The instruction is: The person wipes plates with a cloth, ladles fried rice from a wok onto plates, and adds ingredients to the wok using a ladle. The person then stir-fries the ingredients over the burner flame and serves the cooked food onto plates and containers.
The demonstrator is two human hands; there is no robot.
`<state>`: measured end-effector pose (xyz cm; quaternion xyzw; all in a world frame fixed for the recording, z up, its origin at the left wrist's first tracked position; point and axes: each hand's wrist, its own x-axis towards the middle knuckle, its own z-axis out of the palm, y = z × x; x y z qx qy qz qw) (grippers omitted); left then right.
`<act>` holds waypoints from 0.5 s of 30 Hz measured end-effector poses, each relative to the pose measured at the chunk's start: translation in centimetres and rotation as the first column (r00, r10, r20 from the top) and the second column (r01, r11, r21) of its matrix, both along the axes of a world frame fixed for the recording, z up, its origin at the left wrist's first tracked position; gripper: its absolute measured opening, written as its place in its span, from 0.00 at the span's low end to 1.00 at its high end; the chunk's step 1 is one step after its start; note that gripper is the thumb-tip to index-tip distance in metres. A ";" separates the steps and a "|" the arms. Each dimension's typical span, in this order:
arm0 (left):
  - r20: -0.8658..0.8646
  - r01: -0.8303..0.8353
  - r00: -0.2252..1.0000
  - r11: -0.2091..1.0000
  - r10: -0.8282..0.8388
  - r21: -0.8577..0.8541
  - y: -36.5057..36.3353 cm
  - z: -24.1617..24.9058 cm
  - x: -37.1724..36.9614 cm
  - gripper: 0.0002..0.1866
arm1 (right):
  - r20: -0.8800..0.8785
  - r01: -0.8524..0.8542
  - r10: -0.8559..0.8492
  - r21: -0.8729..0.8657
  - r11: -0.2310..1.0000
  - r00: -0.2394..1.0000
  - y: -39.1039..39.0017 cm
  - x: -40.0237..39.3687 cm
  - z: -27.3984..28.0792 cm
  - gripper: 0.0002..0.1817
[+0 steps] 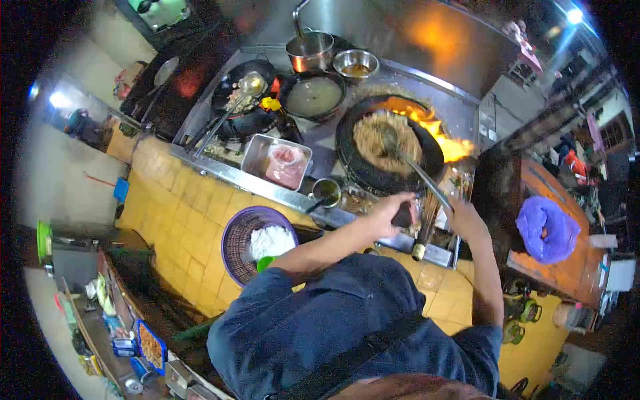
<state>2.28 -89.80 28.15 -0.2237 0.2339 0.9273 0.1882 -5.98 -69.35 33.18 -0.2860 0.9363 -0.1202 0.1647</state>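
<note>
My right hand (465,219) is closed round the long handle of a ladle (423,175), whose bowl rests in the food (383,143) in the wok (347,157). The wok sits on the burner, with flames rising behind its right edge. At the wok's near side, my left hand (390,217) is curled against a dark object (403,216); I cannot tell what it is. A wooden-looking handle (423,237) with a metal end sticks out between my two hands.
A metal tray of raw meat (243,160) and a small pot (327,191) stand along the stove's front edge. Left of them is a second wok (227,123) with a ladle. Behind are pans and a metal bowl (356,65). A purple basket (233,257) stands below.
</note>
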 end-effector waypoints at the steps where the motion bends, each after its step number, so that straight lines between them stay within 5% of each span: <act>1: 0.017 0.068 0.998 0.998 -0.068 0.005 -0.1 3.5 0.9 0.10 | -0.116 0.086 -0.059 0.246 0.965 0.992 -1.2 2.6 5.2 0.21; 2: 0.039 0.145 0.989 0.989 -0.145 0.013 -0.4 5.3 1.7 0.10 | -0.128 0.066 -0.032 0.269 0.961 0.991 0.2 2.9 4.3 0.23; 3: 0.194 0.094 0.968 0.947 -0.158 0.306 -1.0 5.6 1.3 0.10 | -0.145 0.050 -0.014 0.250 0.967 0.989 0.4 3.2 3.9 0.24; 7: 0.189 0.123 0.973 0.991 -0.132 0.054 -3.2 -4.9 0.3 0.06 | -0.164 -0.043 0.067 0.146 0.988 0.984 2.0 5.0 0.9 0.27; 9: 0.176 0.102 0.984 0.902 -0.029 -0.419 -0.2 -3.4 2.7 0.11 | -0.138 0.037 -0.017 0.143 0.989 0.990 1.4 6.2 0.7 0.27; 12: 0.149 0.277 0.957 0.933 -0.248 -0.229 2.4 4.0 6.1 0.11 | -0.234 0.098 -0.073 0.099 0.990 0.970 1.0 6.2 -0.6 0.29; 14: 0.098 0.265 0.964 0.917 -0.247 -0.298 0.5 2.8 3.5 0.11 | -0.226 0.025 -0.028 -0.014 1.000 0.974 1.6 6.5 -0.3 0.31; 15: 0.071 0.248 0.969 0.911 -0.238 -0.330 -0.5 1.0 2.6 0.10 | -0.188 0.041 -0.023 0.091 0.995 0.982 2.2 6.3 -2.0 0.32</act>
